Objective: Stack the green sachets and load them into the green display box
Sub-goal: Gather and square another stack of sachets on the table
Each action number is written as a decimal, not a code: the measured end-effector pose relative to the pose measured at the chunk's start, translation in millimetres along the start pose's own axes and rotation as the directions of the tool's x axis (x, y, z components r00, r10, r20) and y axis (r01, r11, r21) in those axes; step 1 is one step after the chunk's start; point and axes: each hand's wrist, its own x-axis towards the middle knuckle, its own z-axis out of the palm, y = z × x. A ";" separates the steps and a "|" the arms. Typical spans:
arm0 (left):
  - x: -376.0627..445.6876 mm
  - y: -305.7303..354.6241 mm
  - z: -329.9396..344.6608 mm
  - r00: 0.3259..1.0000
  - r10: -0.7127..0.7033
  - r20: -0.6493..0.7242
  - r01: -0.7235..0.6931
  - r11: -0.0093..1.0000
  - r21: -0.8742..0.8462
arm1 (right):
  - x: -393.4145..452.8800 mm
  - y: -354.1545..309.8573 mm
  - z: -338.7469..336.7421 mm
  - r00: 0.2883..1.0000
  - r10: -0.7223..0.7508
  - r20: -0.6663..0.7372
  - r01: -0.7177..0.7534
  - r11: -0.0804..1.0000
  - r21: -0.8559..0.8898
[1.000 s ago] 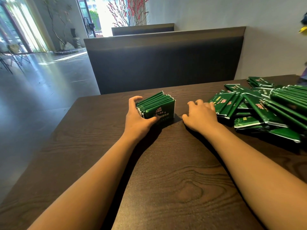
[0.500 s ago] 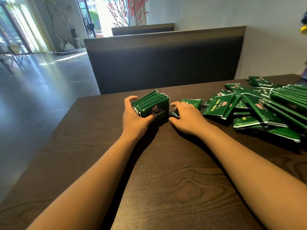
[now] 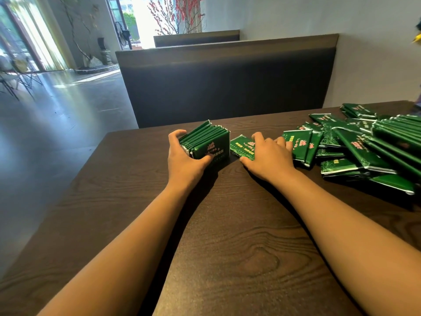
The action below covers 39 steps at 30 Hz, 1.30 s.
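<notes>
A stack of green sachets (image 3: 208, 140) stands on edge on the dark wooden table (image 3: 227, 236), near its far edge. My left hand (image 3: 184, 160) grips the stack from the left, with the thumb on the front face and the fingers behind. Just right of the stack lies a single green sachet (image 3: 241, 144), flat on the table. My right hand (image 3: 268, 156) covers its right part, with the thumb at the near edge and the index finger at the far edge. A loose pile of green sachets (image 3: 355, 147) spreads across the table's right side.
A dark upholstered bench back (image 3: 227, 87) rises right behind the table's far edge. The table's left edge (image 3: 75, 185) drops to a grey floor. A white wall stands behind the pile on the right.
My right hand went to the pile and came back left with one sachet, now beside the stack. My left hand kept its grip on the stack.
</notes>
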 end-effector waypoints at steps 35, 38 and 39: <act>-0.8 4.0 -1.1 0.993 -0.004 0.121 0.012 0.998 -0.063 | 4.5 -1.8 -5.9 0.875 0.090 -0.476 0.302 0.667 0.681; -3.3 7.5 -0.2 0.984 0.015 0.180 0.002 0.996 -0.091 | 3.1 -4.8 4.2 0.940 -0.072 -0.334 0.271 0.753 0.599; -3.7 8.5 0.0 0.982 0.016 0.190 0.001 0.996 -0.093 | 1.5 -6.5 5.1 0.949 -0.093 -0.300 0.264 0.754 0.601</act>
